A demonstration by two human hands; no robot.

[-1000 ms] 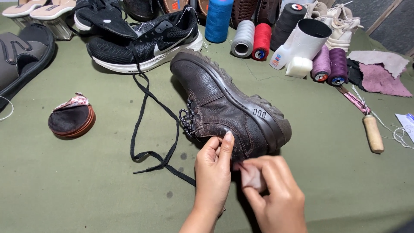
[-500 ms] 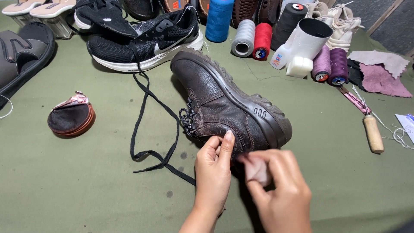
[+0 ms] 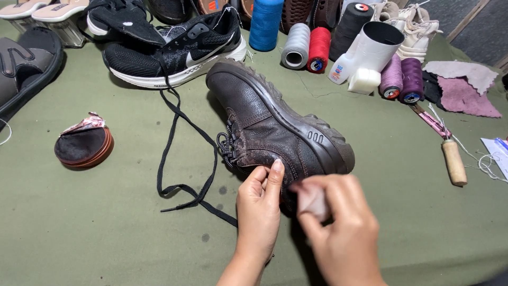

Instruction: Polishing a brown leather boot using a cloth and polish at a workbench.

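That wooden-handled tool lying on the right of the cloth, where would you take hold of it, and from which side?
Probably by the rounded wooden handle, coming down from above. The tool lies flat on the green cloth with its handle end nearest the person. The handle is its thickest part and nothing lies on it. The thin flat shaft points away towards the purple thread spools and has thread trailing beside it.

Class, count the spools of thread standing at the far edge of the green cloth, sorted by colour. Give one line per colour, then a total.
Blue spool: 1
Grey spool: 1
Red spool: 1
Black spool: 1
Purple spools: 2
Total: 6
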